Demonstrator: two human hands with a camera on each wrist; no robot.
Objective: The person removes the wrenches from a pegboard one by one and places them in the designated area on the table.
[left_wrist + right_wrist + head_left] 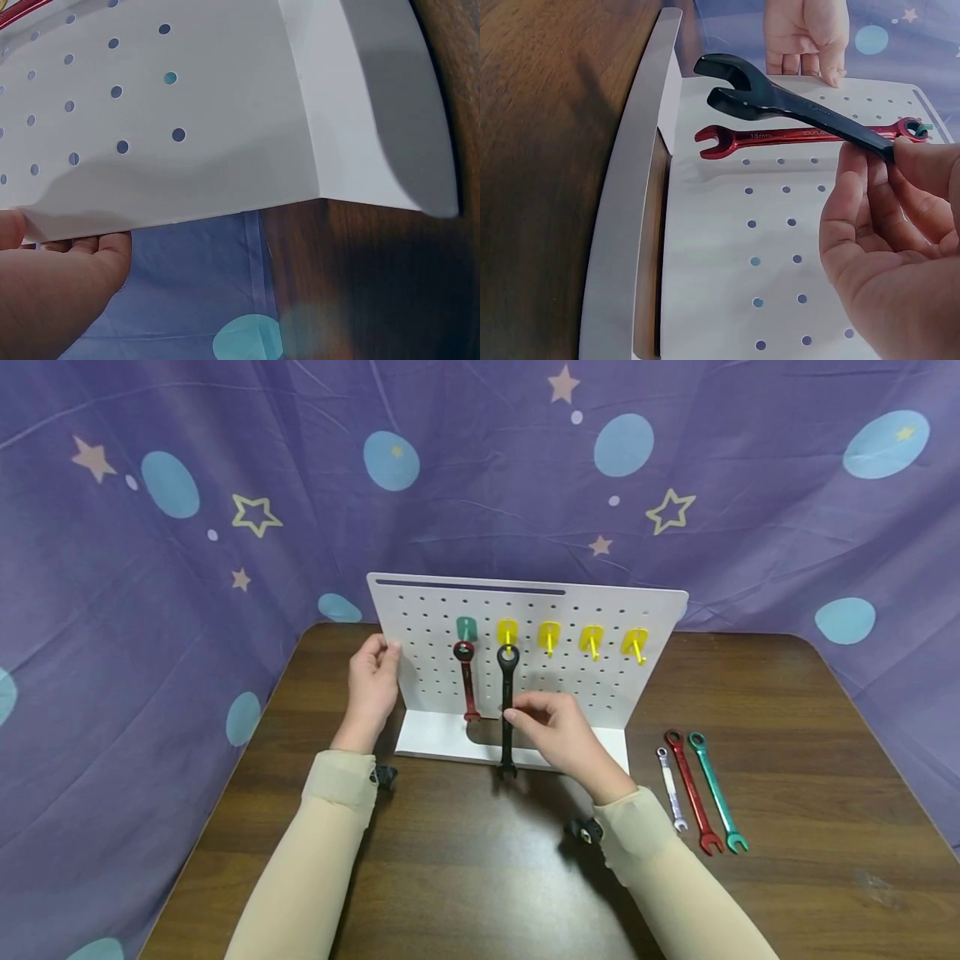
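Note:
My right hand (558, 731) pinches a black combination wrench (507, 693) partway along its shank, thumb in front. The wrench hangs upright, its ring end up at a yellow hook (507, 632); whether the hook passes through the ring I cannot tell. In the right wrist view its open end (739, 86) stands off the board. My left hand (373, 681) grips the left edge of the white pegboard (435, 677), with the thumb in front and fingers behind, as the left wrist view shows. A red wrench (468, 685) hangs by its ring from the green hook (467, 628).
Several yellow hooks continue rightward, including one at the right end (635, 643). On the wooden table (810, 735), right of the board, lie a small silver wrench (671, 789), a red wrench (693, 793) and a green wrench (717, 793). A purple curtain (495, 510) hangs behind.

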